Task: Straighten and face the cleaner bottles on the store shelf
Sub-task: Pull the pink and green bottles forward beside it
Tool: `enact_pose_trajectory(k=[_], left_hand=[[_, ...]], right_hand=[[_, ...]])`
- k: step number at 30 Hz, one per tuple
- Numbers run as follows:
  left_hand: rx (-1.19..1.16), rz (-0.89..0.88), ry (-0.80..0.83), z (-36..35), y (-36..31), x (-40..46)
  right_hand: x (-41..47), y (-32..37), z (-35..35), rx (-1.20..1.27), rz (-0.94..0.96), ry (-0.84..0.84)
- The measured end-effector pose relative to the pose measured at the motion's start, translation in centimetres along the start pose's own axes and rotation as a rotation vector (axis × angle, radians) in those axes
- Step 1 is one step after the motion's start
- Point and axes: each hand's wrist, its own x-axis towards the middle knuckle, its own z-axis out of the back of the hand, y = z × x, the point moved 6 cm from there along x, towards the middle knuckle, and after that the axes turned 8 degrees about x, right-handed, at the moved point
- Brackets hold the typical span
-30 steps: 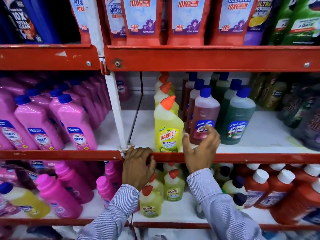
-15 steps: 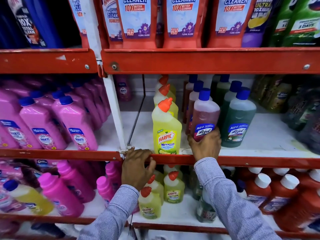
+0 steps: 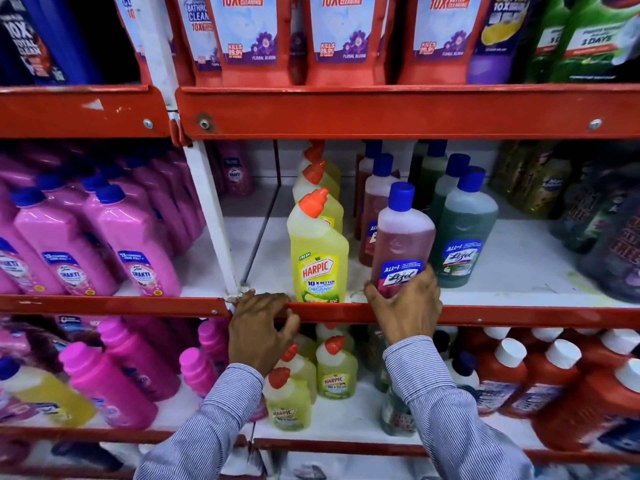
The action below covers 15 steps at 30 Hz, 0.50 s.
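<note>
My right hand (image 3: 405, 306) grips the base of a pink Lizol bottle (image 3: 403, 240) with a blue cap, at the front of the middle shelf, its label facing out. Left of it a yellow Harpic bottle (image 3: 318, 251) with an orange cap stands at the shelf front, more of the same lined up behind. A green Lizol bottle (image 3: 462, 233) stands just right of the pink one. My left hand (image 3: 261, 323) curls over the red shelf rail (image 3: 519, 317) below the Harpic bottle and holds no bottle.
Pink Shakti bottles (image 3: 135, 247) fill the left bay beyond a white upright post (image 3: 211, 216). Red refill pouches (image 3: 343, 36) stand on the shelf above. Below are small Harpic bottles (image 3: 336, 368), magenta bottles and red bottles with white caps (image 3: 502, 379). Dark bottles crowd the far right.
My right hand went from open beside the pink Lizol bottle to closed round its base. The bottle has come forward to the shelf front. My left hand stayed on the rail.
</note>
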Motion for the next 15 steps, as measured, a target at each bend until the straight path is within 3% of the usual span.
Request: enact_pose_trajectory(k=[5, 10, 15], left_hand=[[0.014, 0.012, 0.014, -0.2, 0.1, 0.0], [0.037, 0.019, 0.05, -0.6, 0.3, 0.0], [0.028, 0.042, 0.063, -0.6, 0.3, 0.0]], right_hand=[[-0.2, 0.0, 1.2, 0.085, 0.039, 0.006], [0.2, -2.0, 5.1, 0.3, 0.086, -0.153], [5.2, -4.6, 5.6, 0.113, -0.07, -0.193]])
